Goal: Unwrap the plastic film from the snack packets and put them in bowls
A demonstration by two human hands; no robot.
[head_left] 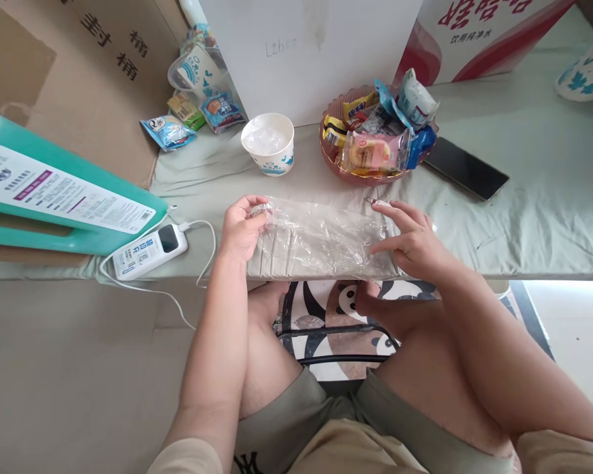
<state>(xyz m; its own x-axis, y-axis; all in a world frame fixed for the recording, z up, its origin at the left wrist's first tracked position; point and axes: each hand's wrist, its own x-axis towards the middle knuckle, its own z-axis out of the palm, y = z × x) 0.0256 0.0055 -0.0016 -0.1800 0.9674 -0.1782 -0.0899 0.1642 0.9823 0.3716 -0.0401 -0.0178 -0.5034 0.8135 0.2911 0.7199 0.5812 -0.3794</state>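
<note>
A clear, crinkled plastic bag (321, 240) lies stretched sideways along the front edge of the cloth-covered surface. At its left end my left hand (242, 227) pinches the film between thumb and fingers. My right hand (418, 240) rests over the bag's right end with its fingers spread, the fingertips touching or just above the plastic. Beside its upper fingertips is a small white and metallic thing (375, 201), too small to name; whether a finger touches it I cannot tell. A paper cup (275, 163) with clear plastic inside stands behind the bag.
Behind my right hand is a pink glass bowl (343, 172) of wrapped snacks, with a black phone (467, 168) beside it. To the left lie a white power bank (151, 252) with a cable, a green container (79, 191) and snack packets (170, 131). Boxes (316, 52) stand at the back.
</note>
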